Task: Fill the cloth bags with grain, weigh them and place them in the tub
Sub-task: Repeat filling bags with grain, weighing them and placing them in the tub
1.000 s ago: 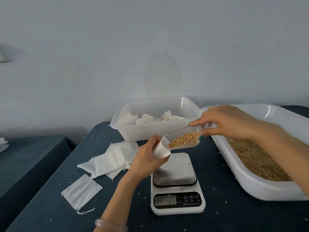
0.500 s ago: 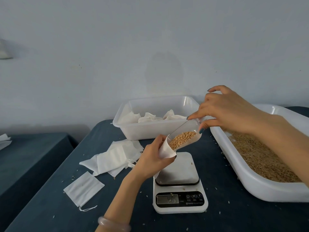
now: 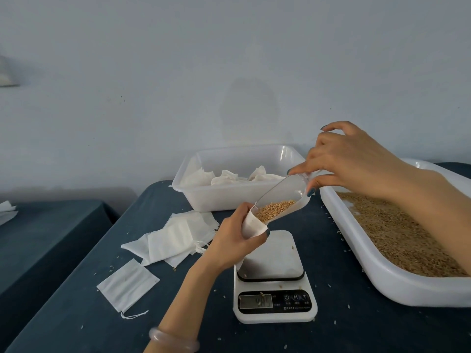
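Change: the right hand point(image 3: 349, 164) has lifted the handle end of the clear plastic scoop point(image 3: 288, 192), so the scoop now slopes more steeply, and the wheat grain point(image 3: 276, 208) has slid down to its lip.
Right grip: thumb and forefinger pinch the scoop's handle end, with the other fingers lifted and curled above it.
Left grip: the left hand point(image 3: 233, 240) is curled round the neck of a white cloth bag point(image 3: 252, 226), holding its mouth open under the scoop's lip.
Bag: held over the left side of the kitchen scale point(image 3: 274, 284). Its lower end reaches the platform's left edge, but I cannot tell whether it rests there.
Scale: stands near the middle of the worktop point(image 3: 76, 314), towards the near edge. The display point(image 3: 254, 301) is lit, its digits too blurred to read.
Tub: a clear tub point(image 3: 229, 197) stands at the worktop's far edge, holding tied filled bags point(image 3: 229, 177).
Grain supply: a white tray point(image 3: 382, 278) along the right edge holds a bed of loose grain point(image 3: 397, 233).
Empty bags: a loose pile point(image 3: 178, 235) lies left of the scale, and one flat bag point(image 3: 127, 285) lies nearer the left edge.
Wrist: a pale bangle point(image 3: 173, 340) sits on the left forearm.
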A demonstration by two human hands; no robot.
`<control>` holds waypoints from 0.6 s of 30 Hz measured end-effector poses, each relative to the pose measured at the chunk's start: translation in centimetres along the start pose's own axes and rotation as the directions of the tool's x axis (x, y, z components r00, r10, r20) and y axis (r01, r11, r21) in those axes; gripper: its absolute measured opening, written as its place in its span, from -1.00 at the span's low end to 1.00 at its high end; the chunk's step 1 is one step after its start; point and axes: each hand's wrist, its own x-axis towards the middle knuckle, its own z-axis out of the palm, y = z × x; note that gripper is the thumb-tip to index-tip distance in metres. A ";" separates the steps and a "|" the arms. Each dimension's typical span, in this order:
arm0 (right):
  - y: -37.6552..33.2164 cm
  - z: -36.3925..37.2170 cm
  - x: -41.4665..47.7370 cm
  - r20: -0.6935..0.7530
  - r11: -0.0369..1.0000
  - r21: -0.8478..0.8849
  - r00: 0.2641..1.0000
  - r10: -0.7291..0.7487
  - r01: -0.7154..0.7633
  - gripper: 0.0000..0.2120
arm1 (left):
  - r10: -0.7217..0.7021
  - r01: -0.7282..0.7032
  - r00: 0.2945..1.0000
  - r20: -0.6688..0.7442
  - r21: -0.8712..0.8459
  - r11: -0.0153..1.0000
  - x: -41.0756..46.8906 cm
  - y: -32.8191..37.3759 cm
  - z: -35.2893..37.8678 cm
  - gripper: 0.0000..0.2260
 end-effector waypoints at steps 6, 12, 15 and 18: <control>0.0 0.1 -0.4 -0.051 0.999 -0.027 0.999 -0.019 0.017 -0.57 | -0.006 0.006 1.000 0.003 -0.008 1.000 -0.1 0.3 0.0 -0.60; 0.8 1.6 -1.0 -0.035 0.996 0.058 0.997 0.067 -0.065 -0.47 | -0.021 0.021 1.000 0.001 -0.038 0.999 0.0 0.2 -0.1 -0.63; 1.1 3.3 -1.8 0.037 0.916 0.343 0.977 0.209 -0.209 -0.57 | -0.039 0.038 0.999 -0.002 -0.117 0.992 0.0 0.3 -0.2 -0.69; 1.3 5.5 -2.9 0.140 0.784 0.525 0.942 0.305 -0.332 -0.73 | -0.053 0.051 0.999 0.000 -0.202 0.978 -0.1 0.5 -0.3 -0.76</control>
